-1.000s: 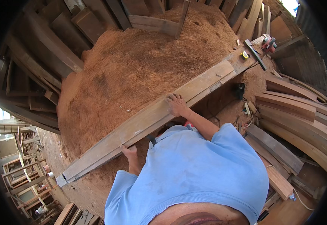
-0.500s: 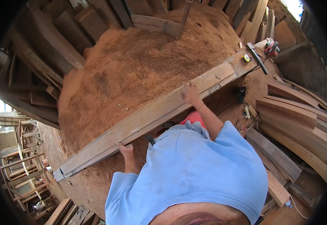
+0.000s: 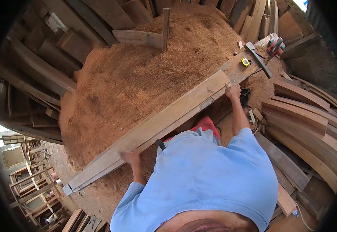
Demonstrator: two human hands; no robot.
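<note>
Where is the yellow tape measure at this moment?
In the head view, the tape measure lies at upper right, just beyond the right end of the long board and left of the dark long-handled tool.

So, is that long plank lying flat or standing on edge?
Lying flat: the long plank shows its broad face upward, with the blurred left hand at its near side.

Matt, dusty wooden plank (image 3: 172,115).

From here the right hand (image 3: 233,91) looks curled, forearm (image 3: 238,114) straight behind its grip; the left hand (image 3: 130,156), blurred, sits well leftward.
</note>
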